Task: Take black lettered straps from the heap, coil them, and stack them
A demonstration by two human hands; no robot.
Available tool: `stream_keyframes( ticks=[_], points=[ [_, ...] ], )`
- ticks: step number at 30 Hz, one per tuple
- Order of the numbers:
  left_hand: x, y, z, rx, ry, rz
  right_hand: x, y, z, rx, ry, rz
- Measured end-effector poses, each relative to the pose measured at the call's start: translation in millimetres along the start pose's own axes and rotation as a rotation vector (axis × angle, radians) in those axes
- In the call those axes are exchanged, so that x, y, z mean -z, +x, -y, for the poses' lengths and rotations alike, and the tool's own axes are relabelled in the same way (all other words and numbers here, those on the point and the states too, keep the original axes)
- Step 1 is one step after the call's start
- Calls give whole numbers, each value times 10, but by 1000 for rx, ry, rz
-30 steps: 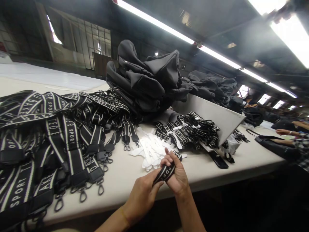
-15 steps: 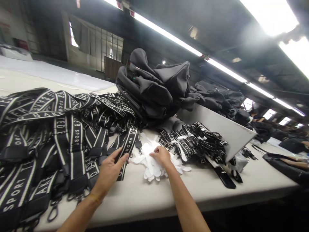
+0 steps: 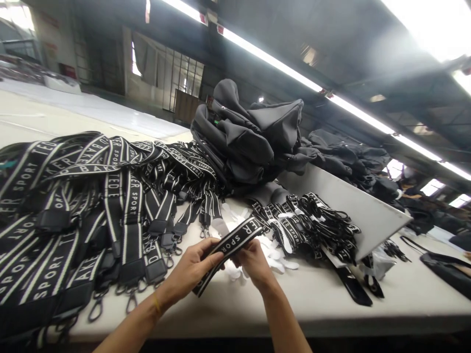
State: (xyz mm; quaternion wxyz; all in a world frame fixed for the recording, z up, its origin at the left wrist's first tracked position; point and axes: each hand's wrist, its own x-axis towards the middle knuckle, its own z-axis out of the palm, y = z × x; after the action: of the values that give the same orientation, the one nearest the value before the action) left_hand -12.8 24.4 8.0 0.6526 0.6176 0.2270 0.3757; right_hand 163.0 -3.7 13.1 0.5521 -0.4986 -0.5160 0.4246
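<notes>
My left hand [image 3: 189, 272] is closed on a folded black strap [image 3: 228, 249] with white "SPORT" lettering, held just above the table. My right hand [image 3: 253, 260] is closed under the strap's far side; whether it also holds a white tie from the pile I cannot make out. A pile of white plastic ties [image 3: 272, 252] lies right behind my hands. Loose lettered straps with metal clips [image 3: 110, 211] spread over the table to my left. Bundled, tied straps [image 3: 309, 228] lie to the right.
A heap of dark grey bags [image 3: 250, 137] stands behind the straps, with more [image 3: 349, 157] behind a leaning grey board [image 3: 353, 206]. A black strap piece [image 3: 351, 284] and a clear bag [image 3: 380, 262] lie at right. The beige table [image 3: 294, 304] ends near me.
My left hand lifted a strap from the loose pile and brought it to the middle; my right hand left the white ties and joined it on the strap.
</notes>
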Motion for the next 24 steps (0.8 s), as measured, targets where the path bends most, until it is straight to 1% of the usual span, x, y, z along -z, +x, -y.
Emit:
stream_keyframes(
  ticks=[2, 5, 8, 10, 12, 14, 15, 17, 18, 19, 20, 21, 24],
  points=[
    [-31, -22, 0, 60, -56, 2, -58, -88, -23, -22, 20, 26],
    [-40, -43, -7, 162, -131, 4, -46, -162, -84, -42, -14, 68],
    [-38, -51, -28, 185, -179, 56, -6, -201, -120, -24, 9, 99],
    [-36, -48, -29, 176, -169, 84, 5, -228, -122, -18, 9, 103],
    [-30, -39, -8, 138, -122, 60, -4, -272, -127, -15, -19, 106],
    [-15, -25, 27, 70, -24, -18, -37, -342, -162, -17, -73, 67],
    [-7, -18, 47, 32, 49, -65, -64, -385, -196, -14, -105, 12],
    [5, -9, 83, -46, 228, -160, -134, -480, -285, 17, -183, -151],
    [3, -9, 98, -82, 314, -193, -173, -525, -328, 44, -219, -238],
    [-5, -12, 111, -113, 385, -210, -209, -563, -363, 69, -243, -298],
    [-19, -18, 122, -138, 435, -209, -240, -592, -384, 85, -248, -318],
    [-39, -27, 132, -153, 464, -187, -261, -609, -388, 85, -229, -303],
    [-99, -62, 149, -149, 470, -80, -250, -611, -311, 23, -49, -176]
  ],
)
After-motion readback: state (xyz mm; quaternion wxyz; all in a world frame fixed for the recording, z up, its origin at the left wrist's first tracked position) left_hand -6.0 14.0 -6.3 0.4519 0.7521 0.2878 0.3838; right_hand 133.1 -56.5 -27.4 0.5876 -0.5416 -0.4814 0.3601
